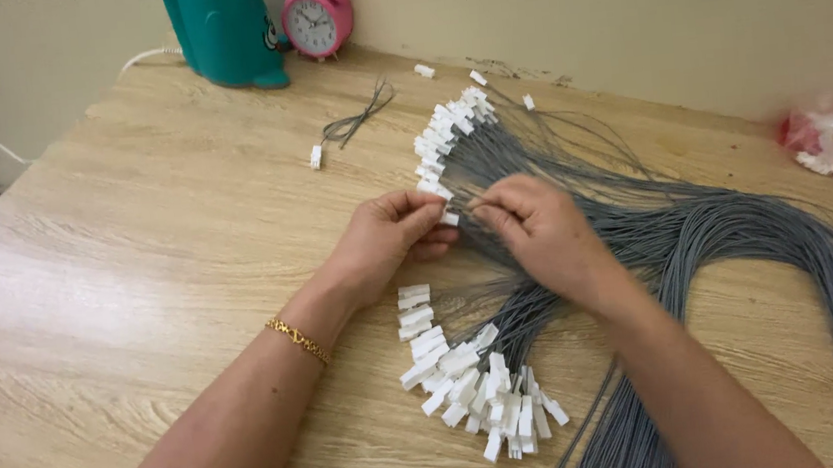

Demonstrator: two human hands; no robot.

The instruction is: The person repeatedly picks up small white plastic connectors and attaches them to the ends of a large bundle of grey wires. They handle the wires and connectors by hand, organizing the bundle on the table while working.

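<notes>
Left hand (392,236) and right hand (537,228) meet over the light wooden desk (140,288), fingertips pinched together on one small white plastic connector (448,218) w/ thin grey wire, at the edge of the big fanned bundle of grey wires (698,239). Risk, as I judge: neighbour wires are very close, so a pull can drag them too and tangle the fan. The near heap of white connectors (470,385) lies just beside both forearms; a sleeve-less arm sweep can scatter it.
</notes>
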